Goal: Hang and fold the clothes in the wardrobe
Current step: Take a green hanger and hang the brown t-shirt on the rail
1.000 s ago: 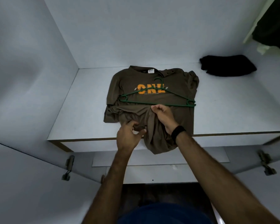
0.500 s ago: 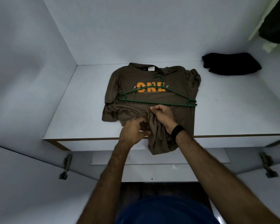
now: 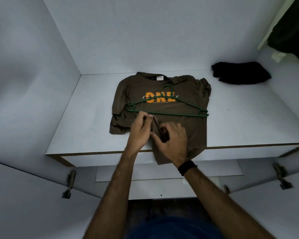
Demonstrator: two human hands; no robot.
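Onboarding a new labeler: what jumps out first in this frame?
The brown T-shirt with orange "ONE" print lies flat at mid-shelf, its hem hanging over the front edge, with a green hanger lying on top of it. Just in front of the hanger, the left hand and right hand bunch the shirt's lower fabric. A black folded garment sits at the shelf's back right.

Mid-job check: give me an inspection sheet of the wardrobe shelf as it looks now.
Surface: white shelf, brown front edge.
Job's things: olive T-shirt lies flat, hem over the edge; green hanger on top of it.
Clutter: black folded garment at back right.
Grippers: left hand pinches the shirt's fabric; right hand grips a fold.
Cables: nothing seen.
Surroundings: dark clothes hanging at right; door hinges below.
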